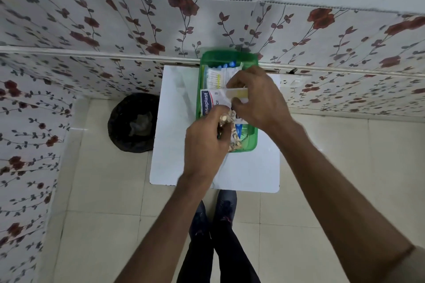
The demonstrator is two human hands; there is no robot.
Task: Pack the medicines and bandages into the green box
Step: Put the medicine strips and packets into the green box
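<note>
The green box [251,142] stands open on a small white table [253,167], its far end near the wall. Inside lie a white plaster packet with a blue-and-red label [208,103], a white packet with yellow stripes [218,77] and blue items at the far end. My left hand [204,142] is over the box's near left corner, shut on foil pill strips [233,135] that hang down into the box. My right hand [255,99] is above the box's middle, pinching a small plaster strip [239,93] between thumb and fingers.
A black waste bin [133,122] stands on the tiled floor left of the table. Flower-patterned walls close in behind and on the left, with a white socket [291,81] behind the table. My shoes [216,211] are at the table's near edge.
</note>
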